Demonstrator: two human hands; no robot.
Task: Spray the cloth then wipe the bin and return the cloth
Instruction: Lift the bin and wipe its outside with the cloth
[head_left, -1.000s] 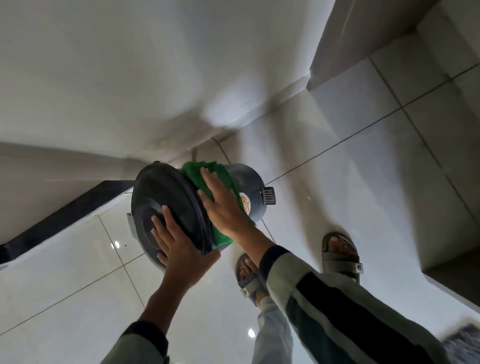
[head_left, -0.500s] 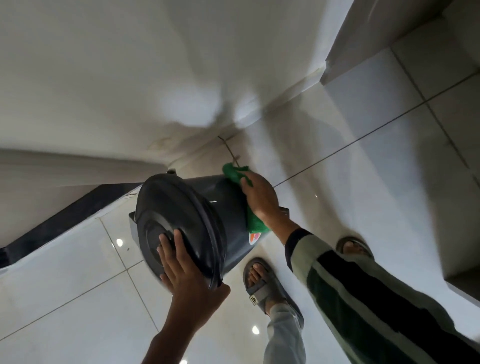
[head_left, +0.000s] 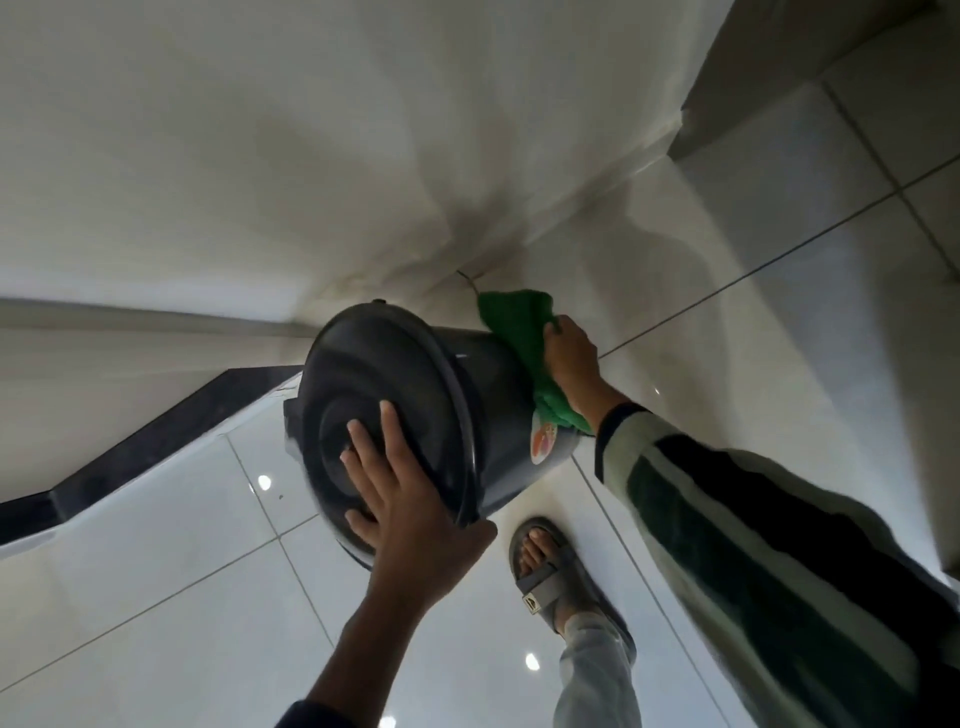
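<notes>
A dark grey round bin (head_left: 483, 395) with its lid on stands on the white tiled floor near the wall corner, seen from above. My left hand (head_left: 405, 499) grips the near edge of the lid (head_left: 374, 395), fingers spread over its top and thumb under the rim. My right hand (head_left: 571, 358) presses a green cloth (head_left: 519, 327) flat against the far right side of the bin's wall. A round orange sticker (head_left: 543, 441) shows on the bin below the cloth.
White walls meet in a corner just behind the bin. A black ledge (head_left: 156, 441) runs along the left. My sandalled foot (head_left: 545, 571) stands on the glossy floor right of the bin. A grey raised step (head_left: 810, 57) lies at the top right.
My right hand has slid the green cloth from beside the lid's rim round to the far side of the bin. My left hand has kept its grip on the lid.
</notes>
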